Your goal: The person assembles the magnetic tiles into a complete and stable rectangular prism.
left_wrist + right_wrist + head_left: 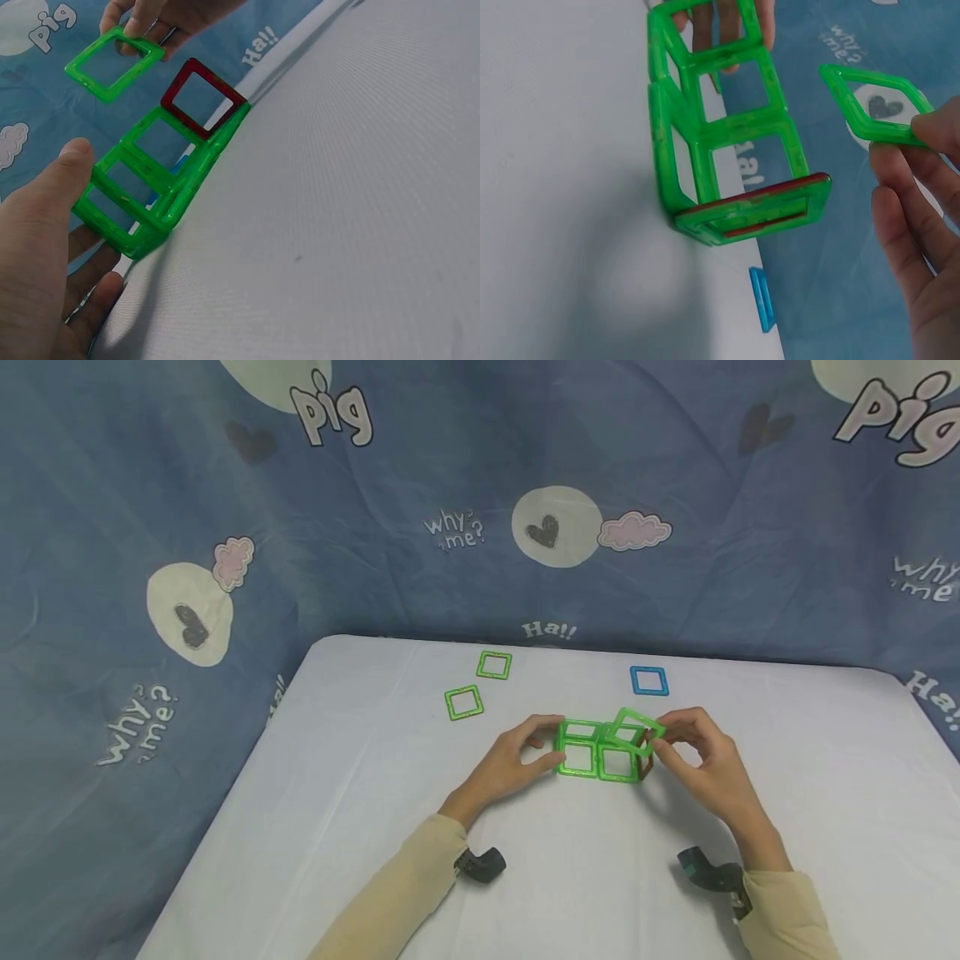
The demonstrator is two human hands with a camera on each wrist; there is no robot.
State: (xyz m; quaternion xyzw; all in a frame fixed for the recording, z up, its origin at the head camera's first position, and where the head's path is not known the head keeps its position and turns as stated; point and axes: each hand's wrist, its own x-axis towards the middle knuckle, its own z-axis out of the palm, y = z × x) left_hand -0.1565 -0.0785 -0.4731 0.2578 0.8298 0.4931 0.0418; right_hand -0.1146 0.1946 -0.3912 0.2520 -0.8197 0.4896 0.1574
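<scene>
blue printed cloth (420, 585) hangs behind a white tabletop (352, 777). the right hand (708, 768) pinches a green square tile (889, 133) near one corner, thumb against fingers, holding it up by the right end of a green frame structure (597, 758); both wrist views show a gap between the two. the left hand (510, 764) holds the structure's left end, thumb and fingers to either side. a red square tile (220, 80) stands at its right end. farther out on the tabletop lie a nearer green tile (467, 715), a farther green tile (493, 677) and, off to the right, a blue square tile (651, 693).

each tile looks like light, stiff, glossy plastic, probably with magnets in the rims, so a fingertip pinch on one rim should do. smooth faces may slide a little; corners give a surer hold. the joined structure is likely the fragile part: its seams could hinge or part if squeezed, so it is best braced low and lightly at the end.
</scene>
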